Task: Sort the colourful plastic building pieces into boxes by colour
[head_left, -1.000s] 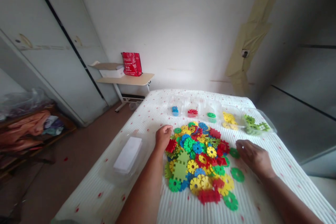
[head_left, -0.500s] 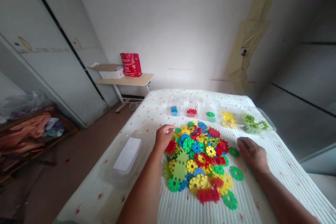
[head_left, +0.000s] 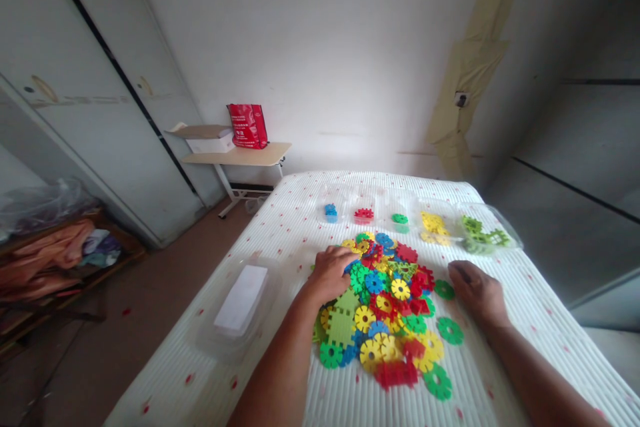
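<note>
My left hand (head_left: 331, 275) is over the left side of a mixed pile of plastic building pieces. Its fingers reach forward, thumb apart, with nothing visible between them. Under and beside it are a blue disc (head_left: 373, 282), a green notched disc (head_left: 358, 275) and light green square plates (head_left: 342, 327). My right hand (head_left: 479, 292) rests on the cloth right of the pile, fingers curled in; whatever they may hold is hidden. A green disc (head_left: 444, 289) lies just left of it, another green disc (head_left: 451, 331) nearer to me.
Along the back stand clear tubs: one with blue pieces (head_left: 331, 213), others with red pieces (head_left: 364, 215), green pieces (head_left: 399, 221), yellow pieces (head_left: 434, 225) and light green pieces (head_left: 483, 233). At left, a clear container (head_left: 210, 340) bears a white slab (head_left: 243, 300). A side table (head_left: 250, 155) stands beyond.
My left hand has moved right, from the pile's left edge to above its pieces, covering the red piece there. My right hand stays curled in the same place.
</note>
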### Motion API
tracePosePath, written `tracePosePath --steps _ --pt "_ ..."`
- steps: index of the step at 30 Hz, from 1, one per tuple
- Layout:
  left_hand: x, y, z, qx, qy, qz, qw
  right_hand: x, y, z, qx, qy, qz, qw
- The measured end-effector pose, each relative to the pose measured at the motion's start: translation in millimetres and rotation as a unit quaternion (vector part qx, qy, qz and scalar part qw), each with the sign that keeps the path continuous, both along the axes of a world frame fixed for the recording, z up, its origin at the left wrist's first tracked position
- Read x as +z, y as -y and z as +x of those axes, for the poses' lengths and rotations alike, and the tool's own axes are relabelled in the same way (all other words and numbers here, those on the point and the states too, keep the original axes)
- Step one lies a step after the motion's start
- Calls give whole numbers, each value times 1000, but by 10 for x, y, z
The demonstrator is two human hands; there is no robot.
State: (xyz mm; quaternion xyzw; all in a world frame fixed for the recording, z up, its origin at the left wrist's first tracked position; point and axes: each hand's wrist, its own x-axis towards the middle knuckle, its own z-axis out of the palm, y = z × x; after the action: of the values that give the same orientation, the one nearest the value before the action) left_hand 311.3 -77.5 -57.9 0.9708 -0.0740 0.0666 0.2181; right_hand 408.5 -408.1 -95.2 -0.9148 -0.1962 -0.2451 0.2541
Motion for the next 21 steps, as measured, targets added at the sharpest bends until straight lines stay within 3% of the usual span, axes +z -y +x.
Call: tracePosePath --steps 16,21 --pt "71 -47 45 56 40 21 997 14 -17 -4 -3 -22 3 1000" --pt "99 -46 5 45 17 9 999 36 -29 -19 -3 -29 12 999"
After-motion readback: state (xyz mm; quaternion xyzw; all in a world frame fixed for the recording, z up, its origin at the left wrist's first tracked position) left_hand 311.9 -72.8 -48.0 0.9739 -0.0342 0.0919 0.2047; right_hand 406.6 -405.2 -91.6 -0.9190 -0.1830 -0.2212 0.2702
